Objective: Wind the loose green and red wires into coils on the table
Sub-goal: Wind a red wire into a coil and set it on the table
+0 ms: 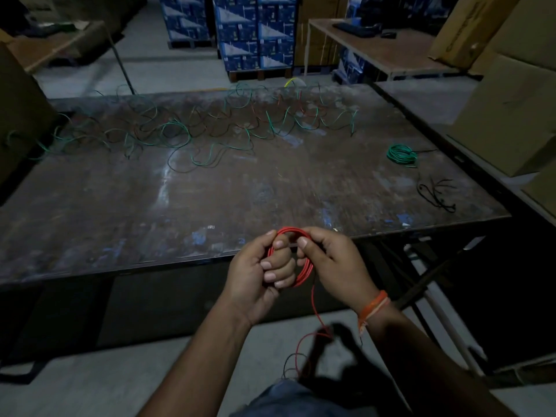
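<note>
So I'm partway through this one. My left hand (261, 266) has its fingers curled round a red coil (301, 260), held just off the near edge of the table (210, 191), and my right hand (328, 263) pinches the top of the loops. A red tail (314, 308) hangs down toward the floor, so that coil isn't finished. One green coil (402, 155) sits done at the far right. Along the far side there's a big tangle of loose wires (180, 130), mostly green, maybe some red mixed in, hard to tell in this light. Most of the job's left, I'd say.
</note>
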A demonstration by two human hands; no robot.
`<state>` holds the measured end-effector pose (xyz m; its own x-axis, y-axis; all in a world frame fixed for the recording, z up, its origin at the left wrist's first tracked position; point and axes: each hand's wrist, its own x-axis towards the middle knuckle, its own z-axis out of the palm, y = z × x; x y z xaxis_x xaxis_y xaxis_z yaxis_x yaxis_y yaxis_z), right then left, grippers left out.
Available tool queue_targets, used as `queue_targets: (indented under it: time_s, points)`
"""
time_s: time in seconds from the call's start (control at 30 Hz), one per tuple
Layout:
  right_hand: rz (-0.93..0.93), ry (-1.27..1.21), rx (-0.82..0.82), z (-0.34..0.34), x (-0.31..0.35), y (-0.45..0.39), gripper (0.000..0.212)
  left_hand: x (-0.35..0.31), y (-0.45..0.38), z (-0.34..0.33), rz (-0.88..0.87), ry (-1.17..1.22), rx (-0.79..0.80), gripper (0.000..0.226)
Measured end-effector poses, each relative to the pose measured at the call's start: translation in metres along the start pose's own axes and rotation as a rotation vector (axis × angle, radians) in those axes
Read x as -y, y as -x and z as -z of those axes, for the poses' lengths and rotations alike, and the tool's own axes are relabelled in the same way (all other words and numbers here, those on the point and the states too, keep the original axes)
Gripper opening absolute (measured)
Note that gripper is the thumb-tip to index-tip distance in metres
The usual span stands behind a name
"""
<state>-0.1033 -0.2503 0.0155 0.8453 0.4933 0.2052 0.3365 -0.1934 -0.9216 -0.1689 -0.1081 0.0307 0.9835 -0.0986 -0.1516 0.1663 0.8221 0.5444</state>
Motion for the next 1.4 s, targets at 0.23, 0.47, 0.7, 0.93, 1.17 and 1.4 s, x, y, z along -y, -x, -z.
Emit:
queue_targets:
  time_s: [0.23,0.47,0.7,0.93,1.17,1.4]
  points:
    - [-0.221,-0.382,0.012,-0.006,0.003,-0.003,0.019,-0.002,-0.001,0.003,-0.011,0.012,-0.006,0.032]
    - [-0.516,-0.721,0.270,0.010,0.000,-0.006,0.011,-0.005,-0.005,0.015,0.038,0.023,-0.089,0.035]
    - [-0.670,-1.087,0.483,0.029,-0.019,-0.014,0.029,-0.005,-0.012,0.008,0.145,0.092,-0.047,0.032]
    - [-0.569,-1.136,0.431,0.037,-0.028,-0.025,0.032,0.003,-0.022,-0.001,0.151,0.109,0.143,0.028]
    - [-0.538,-1.007,0.255,0.038,-0.030,-0.029,0.022,0.009,-0.034,0.001,0.137,0.073,0.171,0.029]
    - [-0.538,-0.997,0.207,0.036,-0.041,-0.034,0.023,0.005,-0.039,-0.008,0.112,-0.045,0.013,0.038]
